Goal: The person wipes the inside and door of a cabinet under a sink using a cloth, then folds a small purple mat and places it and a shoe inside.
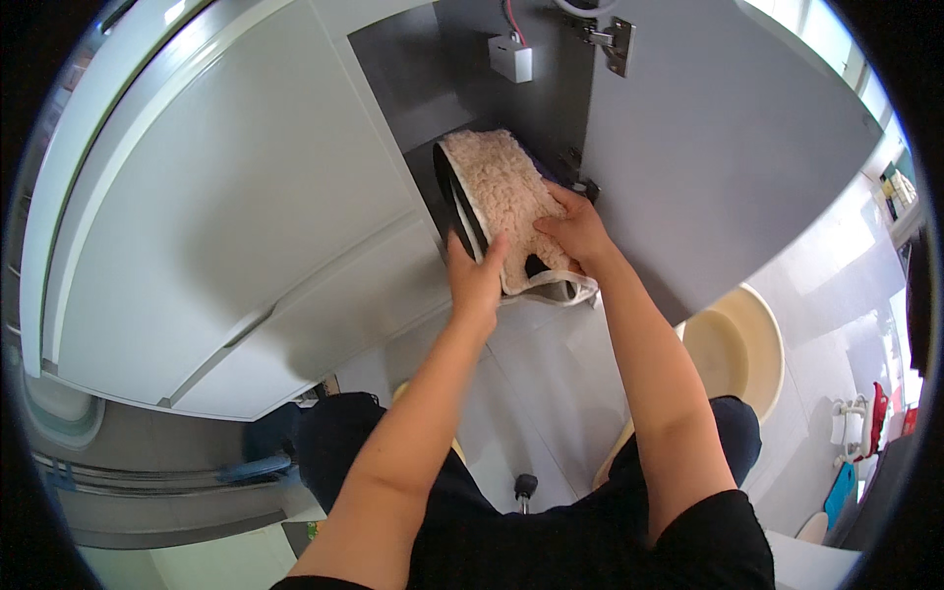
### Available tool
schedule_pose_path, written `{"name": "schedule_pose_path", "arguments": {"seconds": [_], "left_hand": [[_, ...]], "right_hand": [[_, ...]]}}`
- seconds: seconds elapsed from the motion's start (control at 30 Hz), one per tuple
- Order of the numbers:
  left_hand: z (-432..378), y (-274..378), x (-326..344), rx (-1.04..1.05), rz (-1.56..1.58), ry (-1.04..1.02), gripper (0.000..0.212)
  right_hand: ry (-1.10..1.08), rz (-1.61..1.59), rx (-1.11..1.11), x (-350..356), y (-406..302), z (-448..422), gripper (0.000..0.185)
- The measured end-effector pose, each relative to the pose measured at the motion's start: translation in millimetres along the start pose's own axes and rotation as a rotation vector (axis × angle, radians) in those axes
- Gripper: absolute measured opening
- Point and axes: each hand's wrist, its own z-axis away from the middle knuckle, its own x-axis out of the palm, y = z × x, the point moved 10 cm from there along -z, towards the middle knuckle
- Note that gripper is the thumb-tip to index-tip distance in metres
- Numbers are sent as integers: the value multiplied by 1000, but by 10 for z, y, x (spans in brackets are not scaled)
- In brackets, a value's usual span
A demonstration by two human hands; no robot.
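Note:
A folded beige fleecy textile point(501, 184) with pale edging and a dark underside is between my hands, at the opening of a low cabinet point(402, 96). My left hand point(476, 276) grips its near left side, thumb on the fleece and fingers hidden beneath. On the right side, my right hand point(579, 228) presses the pile with its thumb and fingers. A pale trimmed loop hangs from the near end, beside a dark hole in the fleece. The far end of the textile reaches into the dark cabinet interior.
The grey cabinet door point(708, 147) stands open at the right on a metal hinge point(619, 46). Inside hangs a small white box point(510, 59) on wires. A cream plastic tub point(763, 346) sits on the tiled floor point(538, 369) beside my knee. White drawer fronts point(243, 192) fill the left.

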Motion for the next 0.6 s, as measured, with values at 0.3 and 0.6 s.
{"name": "schedule_pose_path", "arguments": {"seconds": [0.3, 0.6], "left_hand": [[527, -68, 213, 352, -710, 21, 80], [333, 12, 304, 462, -773, -52, 84]], "right_hand": [[-153, -146, 253, 546, 761, -933, 51], [270, 929, -450, 576, -246, -623, 50]]}}
